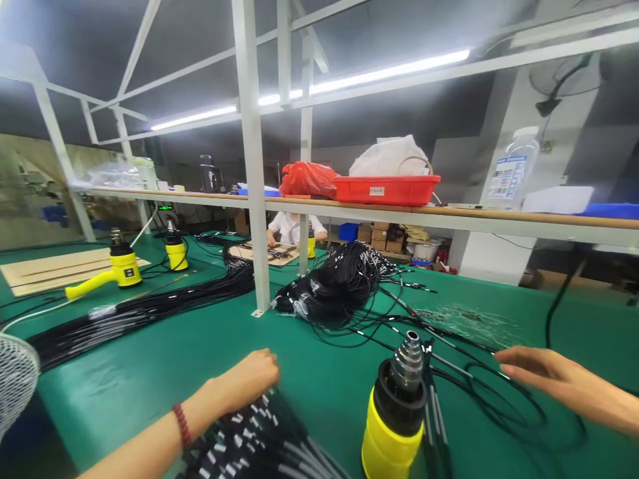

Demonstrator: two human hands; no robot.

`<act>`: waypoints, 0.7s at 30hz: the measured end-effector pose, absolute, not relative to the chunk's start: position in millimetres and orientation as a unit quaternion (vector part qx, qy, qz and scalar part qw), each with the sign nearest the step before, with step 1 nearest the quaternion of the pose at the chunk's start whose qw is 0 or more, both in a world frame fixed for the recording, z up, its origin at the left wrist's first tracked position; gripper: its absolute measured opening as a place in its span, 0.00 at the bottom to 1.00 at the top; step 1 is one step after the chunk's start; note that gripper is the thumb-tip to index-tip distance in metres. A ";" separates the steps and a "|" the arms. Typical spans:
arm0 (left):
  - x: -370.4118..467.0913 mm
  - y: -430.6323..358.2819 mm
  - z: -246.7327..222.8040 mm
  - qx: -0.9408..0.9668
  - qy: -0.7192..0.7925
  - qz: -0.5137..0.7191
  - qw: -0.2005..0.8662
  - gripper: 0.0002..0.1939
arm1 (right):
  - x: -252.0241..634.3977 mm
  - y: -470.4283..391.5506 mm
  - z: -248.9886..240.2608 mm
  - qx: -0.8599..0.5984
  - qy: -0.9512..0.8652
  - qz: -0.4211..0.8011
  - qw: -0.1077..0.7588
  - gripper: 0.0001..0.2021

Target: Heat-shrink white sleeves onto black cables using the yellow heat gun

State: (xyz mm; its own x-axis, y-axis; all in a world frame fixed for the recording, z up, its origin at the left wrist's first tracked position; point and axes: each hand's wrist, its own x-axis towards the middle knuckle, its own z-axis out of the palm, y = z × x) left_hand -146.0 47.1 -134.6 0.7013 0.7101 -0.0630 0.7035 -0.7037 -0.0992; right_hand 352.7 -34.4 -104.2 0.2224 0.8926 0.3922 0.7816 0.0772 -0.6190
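Observation:
At lower centre-left, my left hand (252, 378), with a red beaded bracelet on its wrist, is curled with its fingers closed over the near bundle of black cables (249, 439) with white tags. What its fingers hold, if anything, is hidden. At the right, my right hand (549, 372) has its fingers extended beside loose black cables (479, 386); thumb and fingers are apart. Between my hands a yellow heat gun (394, 426) stands upright, its metal nozzle pointing up.
A large coiled cable bundle (339, 286) lies past a white shelf post (254, 166). Long cables (164, 309), two yellow heat guns and a fan (17, 379) are at the left. A red tray (384, 189) sits on the shelf. A person in white sits opposite.

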 end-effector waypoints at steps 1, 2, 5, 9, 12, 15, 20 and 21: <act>-144.9 46.5 -127.7 -0.925 -0.375 0.051 0.044 0.13 | 350.9 -35.3 -96.0 -0.671 -0.611 0.107 0.405 0.15; -143.4 45.4 -119.1 -0.927 -0.368 0.051 0.052 0.13 | 349.4 -36.4 -87.4 -0.666 -0.604 0.139 0.415 0.15; -137.0 38.1 -82.9 -0.927 -0.367 0.031 0.067 0.12 | 342.3 -40.9 -58.3 -0.658 -0.606 0.168 0.414 0.14; -122.7 18.2 -21.3 -0.935 -0.349 -0.055 0.032 0.08 | 314.6 -53.7 -15.9 -0.649 -0.646 0.163 0.367 0.14; -102.6 -0.4 17.2 -0.944 -0.300 -0.140 -0.007 0.08 | 281.5 -71.0 3.6 -0.617 -0.686 0.134 0.362 0.20; -69.9 -20.2 41.1 -0.938 -0.268 -0.218 0.003 0.09 | 253.0 -92.0 4.7 -0.579 -0.709 0.128 0.381 0.22; -14.3 -42.5 53.3 -0.935 -0.204 -0.288 0.028 0.10 | 242.3 -104.8 -9.2 -0.537 -0.723 0.215 0.377 0.23; -7.7 -43.2 52.9 -0.935 -0.201 -0.292 0.026 0.10 | 242.7 -101.6 -9.9 -0.523 -0.728 0.240 0.373 0.23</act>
State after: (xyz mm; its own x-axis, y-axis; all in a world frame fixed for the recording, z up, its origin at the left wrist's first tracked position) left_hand -7.7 -43.2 52.9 0.7489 0.3605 0.5561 0.3913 -0.9177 0.0679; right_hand 242.7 -101.6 -9.9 -0.1745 0.9407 0.2910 0.5829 0.3369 -0.7394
